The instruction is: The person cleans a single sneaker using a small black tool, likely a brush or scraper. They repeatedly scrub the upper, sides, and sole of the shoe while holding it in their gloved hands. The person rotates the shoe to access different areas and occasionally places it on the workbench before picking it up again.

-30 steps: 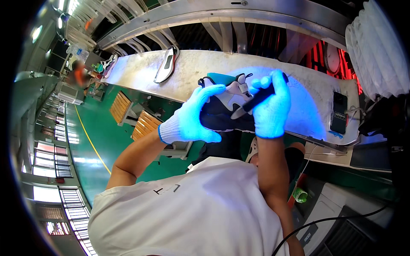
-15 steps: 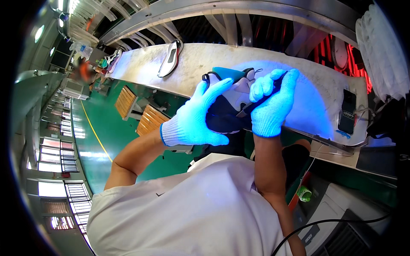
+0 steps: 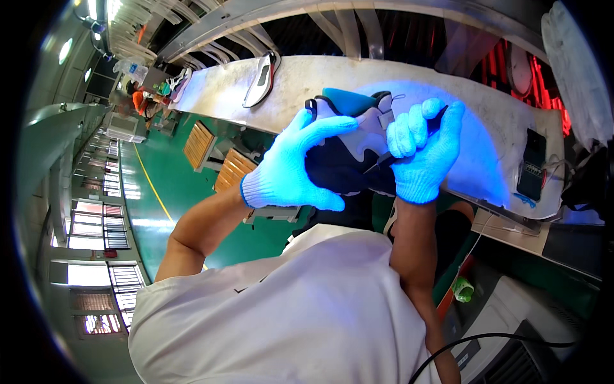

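Observation:
Between my hands is a dark navy and pale grey shoe upper point(image 3: 342, 163) with a teal last point(image 3: 348, 100) showing at its opening. My left hand point(image 3: 291, 169), in a knit glove lit blue, clasps its left side, thumb and fingers spread around it. My right hand point(image 3: 422, 153), gloved alike, is closed around a slim dark pointed tool point(image 3: 381, 162). The tool's tip points left and down at the shoe's dark side; whether it touches cannot be told. The tool's other end shows between the curled fingers and thumb.
A pale workbench point(image 3: 300, 73) runs across the front, lit blue on the right. A white and dark shoe point(image 3: 261, 80) stands on it, left of centre. A phone point(image 3: 532, 165) with a cable lies at its right end. Wooden stools point(image 3: 235, 169) stand on the green floor. Another person point(image 3: 139, 101) is far left.
The view has shifted slightly. My right hand has turned a little, and the tool's thin tip now shows more plainly against the shoe. My left hand keeps its hold.

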### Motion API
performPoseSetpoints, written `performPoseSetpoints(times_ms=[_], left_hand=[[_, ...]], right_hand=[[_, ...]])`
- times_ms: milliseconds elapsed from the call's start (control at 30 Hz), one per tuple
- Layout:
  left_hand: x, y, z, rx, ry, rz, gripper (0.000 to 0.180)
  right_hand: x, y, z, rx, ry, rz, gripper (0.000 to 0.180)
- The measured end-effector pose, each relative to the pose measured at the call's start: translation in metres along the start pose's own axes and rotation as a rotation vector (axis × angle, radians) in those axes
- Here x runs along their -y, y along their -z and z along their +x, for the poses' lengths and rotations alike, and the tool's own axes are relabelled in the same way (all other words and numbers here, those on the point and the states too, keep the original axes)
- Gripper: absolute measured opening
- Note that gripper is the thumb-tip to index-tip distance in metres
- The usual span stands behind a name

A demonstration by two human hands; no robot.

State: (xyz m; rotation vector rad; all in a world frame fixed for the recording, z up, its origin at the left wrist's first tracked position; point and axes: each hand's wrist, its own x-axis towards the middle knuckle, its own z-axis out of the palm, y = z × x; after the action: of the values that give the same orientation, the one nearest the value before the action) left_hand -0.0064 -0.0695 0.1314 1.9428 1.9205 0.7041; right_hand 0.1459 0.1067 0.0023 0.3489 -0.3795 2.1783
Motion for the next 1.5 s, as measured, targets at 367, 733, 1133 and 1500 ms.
performPoseSetpoints(times_ms=[367, 733, 1133, 1500], left_hand=[[0.040, -0.020, -0.023, -0.109, 0.304, -0.411, 0.107], [0.037, -0.027, -0.018, -0.202, 0.552, -0.552, 0.096], [0.049, -0.022, -0.005, -0.162, 0.604, -0.568, 0.118], [0.103, -0.099, 0.015, -0.149, 0.582, -0.926, 0.139]], right_hand=[[-0.019, -0.003, -0.016, -0.241, 0.092, -0.096, 0.052], [-0.026, -0.012, -0.021, -0.382, 0.145, -0.253, 0.039], [-0.039, -0.027, -0.007, -0.563, 0.141, -0.443, 0.034], [0.073, -0.064, -0.033, -0.380, 0.081, -1.469, 0.024]])
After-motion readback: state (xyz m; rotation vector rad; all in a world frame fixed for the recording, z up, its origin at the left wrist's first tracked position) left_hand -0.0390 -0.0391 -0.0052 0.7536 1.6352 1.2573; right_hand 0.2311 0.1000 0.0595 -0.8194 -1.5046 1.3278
